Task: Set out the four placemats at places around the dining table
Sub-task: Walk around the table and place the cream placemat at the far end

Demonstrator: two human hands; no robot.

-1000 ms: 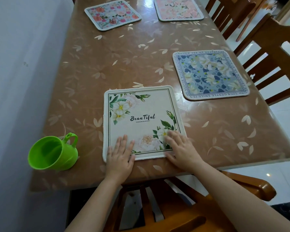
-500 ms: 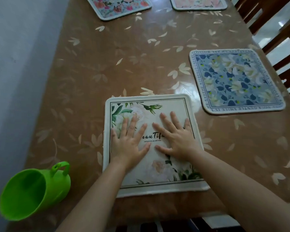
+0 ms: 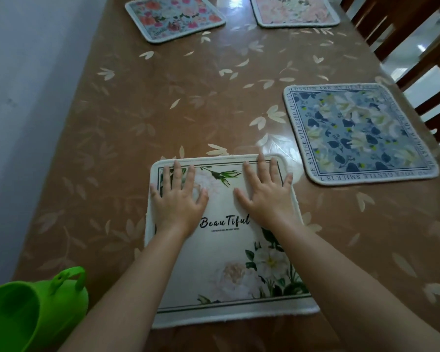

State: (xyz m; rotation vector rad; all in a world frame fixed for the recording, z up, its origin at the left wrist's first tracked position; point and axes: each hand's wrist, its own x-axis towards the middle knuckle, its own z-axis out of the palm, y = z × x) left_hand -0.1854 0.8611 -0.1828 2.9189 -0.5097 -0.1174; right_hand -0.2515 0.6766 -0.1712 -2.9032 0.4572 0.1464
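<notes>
Head view: since 0.5 s ago both hands have slid from the middle to the far edge of the white "Beautiful" placemat [image 3: 229, 252], which lies at the near edge of the dining table [image 3: 163, 110]. The left hand [image 3: 178, 199] and right hand [image 3: 267, 199] press flat on it, fingers straight, gripping nothing. The blue placemat [image 3: 358, 133] lies to the right. The red-floral placemat [image 3: 174, 17] and pink placemat [image 3: 294, 10] lie at the far end. A green cup [image 3: 28, 313] lies near left.

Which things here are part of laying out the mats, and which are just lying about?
Part of the job: white "Beautiful" placemat, with left hand and right hand flat on it; blue placemat; red-flowered placemat; pink placemat; dining table.
Just lying about: green cup; wooden chairs.
</notes>
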